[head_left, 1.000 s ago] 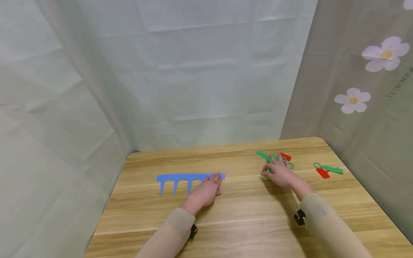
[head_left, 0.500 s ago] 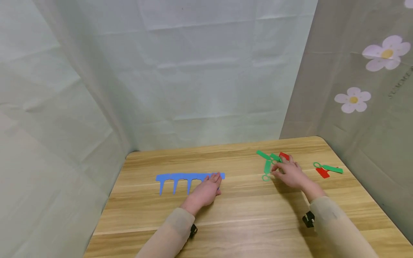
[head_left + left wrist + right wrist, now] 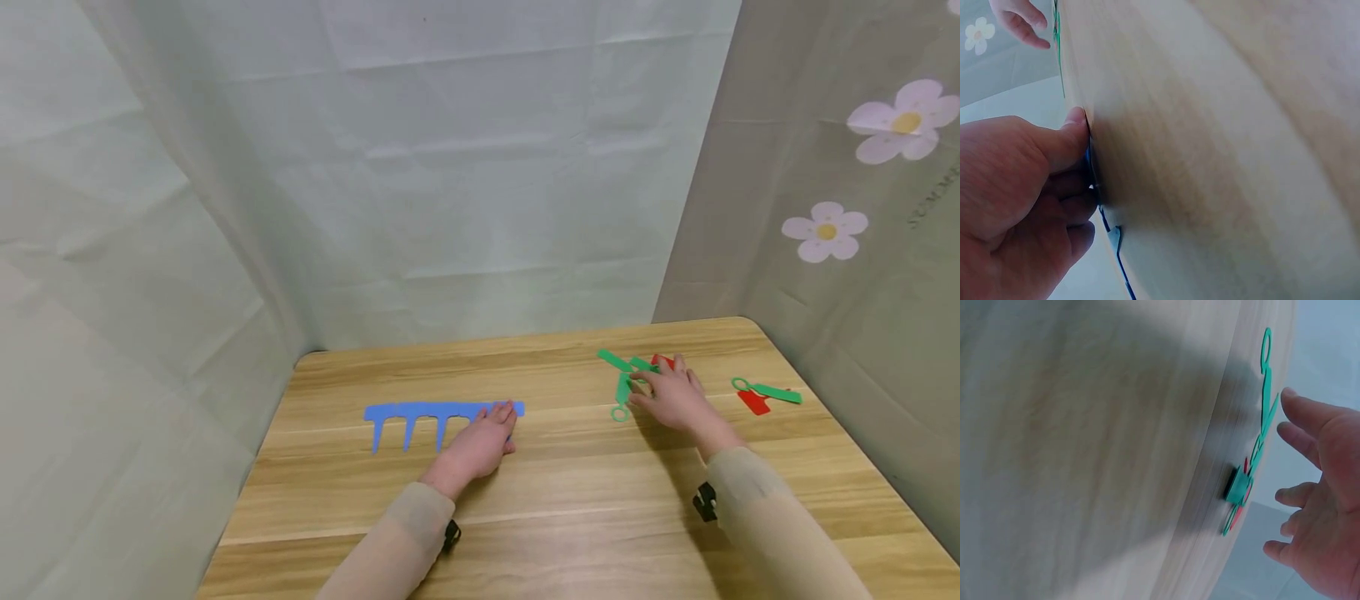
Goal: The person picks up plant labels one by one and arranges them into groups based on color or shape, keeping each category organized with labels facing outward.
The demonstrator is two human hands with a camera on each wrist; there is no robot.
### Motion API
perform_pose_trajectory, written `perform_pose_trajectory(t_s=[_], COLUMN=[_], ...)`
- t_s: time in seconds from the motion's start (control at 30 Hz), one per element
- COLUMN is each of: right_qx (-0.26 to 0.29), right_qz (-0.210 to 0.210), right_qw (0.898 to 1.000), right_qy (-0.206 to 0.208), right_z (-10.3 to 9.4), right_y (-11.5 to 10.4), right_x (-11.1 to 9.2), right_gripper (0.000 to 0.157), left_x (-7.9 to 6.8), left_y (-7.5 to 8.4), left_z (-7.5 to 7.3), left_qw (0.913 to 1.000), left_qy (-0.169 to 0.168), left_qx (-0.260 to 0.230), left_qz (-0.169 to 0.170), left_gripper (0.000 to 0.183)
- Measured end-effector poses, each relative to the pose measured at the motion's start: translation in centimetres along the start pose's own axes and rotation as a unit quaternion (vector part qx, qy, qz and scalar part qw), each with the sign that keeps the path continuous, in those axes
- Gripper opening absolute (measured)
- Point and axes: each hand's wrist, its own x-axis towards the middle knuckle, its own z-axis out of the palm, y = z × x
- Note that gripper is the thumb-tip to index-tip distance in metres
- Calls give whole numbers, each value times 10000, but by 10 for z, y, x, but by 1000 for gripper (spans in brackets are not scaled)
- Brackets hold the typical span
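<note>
A row of blue pieces lies left, its right end under the left hand, fingers nearly together. The right hand, fingers apart, is over green tags far right; rightmost, another green tag overlaps a red tag.

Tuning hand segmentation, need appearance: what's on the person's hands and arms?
Both the left hand and right hand are bare, no gloves. Left sleeve and right sleeve are plain pale beige. A small black piece shows under each forearm; no cables visible.
</note>
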Motion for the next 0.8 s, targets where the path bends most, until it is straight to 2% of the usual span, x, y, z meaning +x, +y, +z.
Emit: perform_pose_trajectory(t_s=[0.13, 0.4, 0.8], right_qx=[-267, -672, -763], right_qz=[98, 263, 548], right_qw=[9996, 9972, 9952], right_qy=[-55, -169, -266], right_z=[1, 1, 2], right_y=[-5, -12, -21], right_x=[9, 18, 24], right_gripper=[53, 54, 48], left_x=[0, -2, 0], left_y=[-2, -4, -5], left_z=[1, -5, -7], left_qw=[10000, 9997, 9992], left_qy=[20, -82, -263], left_qx=[17, -219, -269], left_qz=[44, 106, 95], left_gripper=[59, 68, 72])
